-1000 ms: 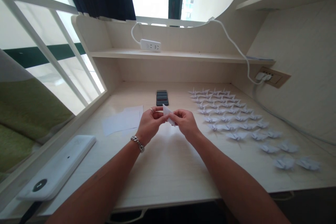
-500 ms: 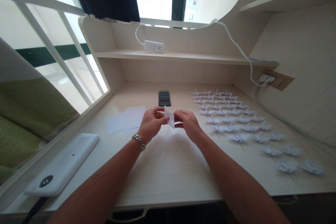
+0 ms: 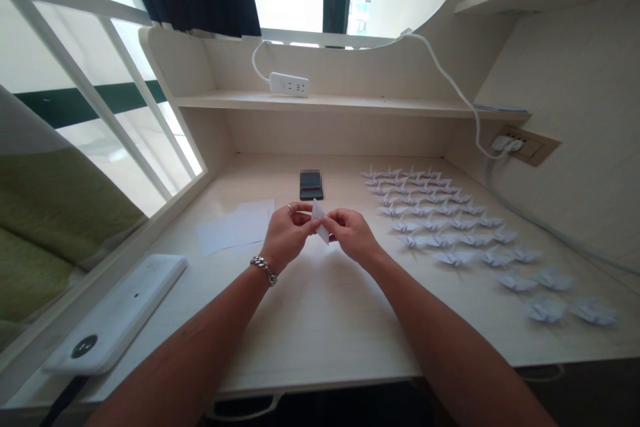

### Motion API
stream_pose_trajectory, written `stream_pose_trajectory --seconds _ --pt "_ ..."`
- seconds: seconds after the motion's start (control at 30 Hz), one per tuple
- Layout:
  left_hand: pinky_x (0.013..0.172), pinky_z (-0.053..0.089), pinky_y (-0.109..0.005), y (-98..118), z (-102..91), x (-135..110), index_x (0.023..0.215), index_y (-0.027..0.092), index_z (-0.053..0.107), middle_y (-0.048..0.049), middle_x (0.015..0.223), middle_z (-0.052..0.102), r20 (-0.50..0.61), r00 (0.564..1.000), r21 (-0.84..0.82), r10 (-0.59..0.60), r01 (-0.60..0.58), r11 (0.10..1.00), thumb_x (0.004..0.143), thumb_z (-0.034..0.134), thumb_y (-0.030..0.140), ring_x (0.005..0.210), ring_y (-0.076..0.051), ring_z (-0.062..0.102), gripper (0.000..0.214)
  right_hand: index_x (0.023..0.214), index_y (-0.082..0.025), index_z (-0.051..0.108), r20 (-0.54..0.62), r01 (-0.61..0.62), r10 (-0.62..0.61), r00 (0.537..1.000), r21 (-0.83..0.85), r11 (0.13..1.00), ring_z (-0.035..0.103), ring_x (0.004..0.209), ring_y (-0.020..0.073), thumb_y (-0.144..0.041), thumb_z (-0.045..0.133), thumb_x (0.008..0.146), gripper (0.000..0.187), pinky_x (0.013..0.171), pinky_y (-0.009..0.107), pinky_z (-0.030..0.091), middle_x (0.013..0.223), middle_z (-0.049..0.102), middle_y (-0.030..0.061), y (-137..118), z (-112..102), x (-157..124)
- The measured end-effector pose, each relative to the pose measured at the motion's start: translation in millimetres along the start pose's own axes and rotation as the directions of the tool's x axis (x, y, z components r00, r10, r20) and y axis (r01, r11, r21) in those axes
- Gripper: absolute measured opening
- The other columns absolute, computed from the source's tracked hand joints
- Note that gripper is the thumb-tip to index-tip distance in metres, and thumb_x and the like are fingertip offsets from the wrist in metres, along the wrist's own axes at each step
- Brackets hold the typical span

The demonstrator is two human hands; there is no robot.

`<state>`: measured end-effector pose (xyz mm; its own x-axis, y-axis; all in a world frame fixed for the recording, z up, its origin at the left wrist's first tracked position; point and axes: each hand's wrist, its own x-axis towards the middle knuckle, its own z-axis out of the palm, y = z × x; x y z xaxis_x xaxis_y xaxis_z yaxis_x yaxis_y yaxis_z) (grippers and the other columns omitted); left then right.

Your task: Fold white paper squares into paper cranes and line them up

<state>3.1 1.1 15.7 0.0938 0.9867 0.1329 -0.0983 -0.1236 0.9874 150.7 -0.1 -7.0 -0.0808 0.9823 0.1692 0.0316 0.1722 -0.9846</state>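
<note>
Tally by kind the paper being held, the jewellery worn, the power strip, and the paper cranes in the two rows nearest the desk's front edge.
Folded paper: 1
Ring: 1
Bracelet: 1
Power strip: 1
Paper cranes: 4
Total: 8

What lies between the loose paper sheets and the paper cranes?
In the head view, the left hand and right hand, both holding a folded paper, with a black phone farther back on the desk.
</note>
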Motion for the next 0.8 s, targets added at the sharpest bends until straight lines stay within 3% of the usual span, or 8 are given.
stream_pose_trajectory --seconds 0.2,0.4,0.8 --pt "0.068 0.053 -0.03 -4.8 -0.6 2.6 0.088 0.01 0.068 -0.0072 0.072 0.074 -0.016 1.0 -0.018 -0.011 0.011 1.0 0.059 0.083 0.024 0.066 -0.016 0.068 0.036 0.069 -0.017 0.063 -0.092 -0.021 0.027 0.995 0.064 0.998 0.059 0.057 0.0151 -0.045 0.069 0.074 0.029 0.059 0.031 0.052 0.061 0.064 0.0016 5.7 -0.5 4.2" --pt "0.062 0.052 -0.029 -3.9 -2.7 2.9 0.09 0.011 0.067 -0.0038 0.066 0.071 -0.095 0.995 0.049 0.024 -0.02 0.999 0.059 0.081 0.021 0.06 -0.015 0.065 0.034 0.069 -0.015 0.067 0.007 -0.117 0.119 0.993 0.228 0.967 0.061 0.059 0.0142 -0.045 0.078 0.065 0.033 0.061 0.031 0.053 0.065 0.067 0.0034 -3.3 3.9 -1.0" --pt "0.058 0.049 -0.027 -0.8 1.5 0.4 0.088 0.012 0.065 -0.0023 0.063 0.07 -0.116 0.993 0.06 0.036 -0.029 0.998 0.059 0.08 0.019 0.056 -0.014 0.063 0.033 0.066 -0.015 0.066 -0.035 -0.081 0.095 0.995 0.3 0.951 0.059 0.056 0.0136 -0.039 0.081 0.06 0.029 0.059 0.03 0.05 0.06 0.066 0.0015 -8.9 4.2 -3.0"
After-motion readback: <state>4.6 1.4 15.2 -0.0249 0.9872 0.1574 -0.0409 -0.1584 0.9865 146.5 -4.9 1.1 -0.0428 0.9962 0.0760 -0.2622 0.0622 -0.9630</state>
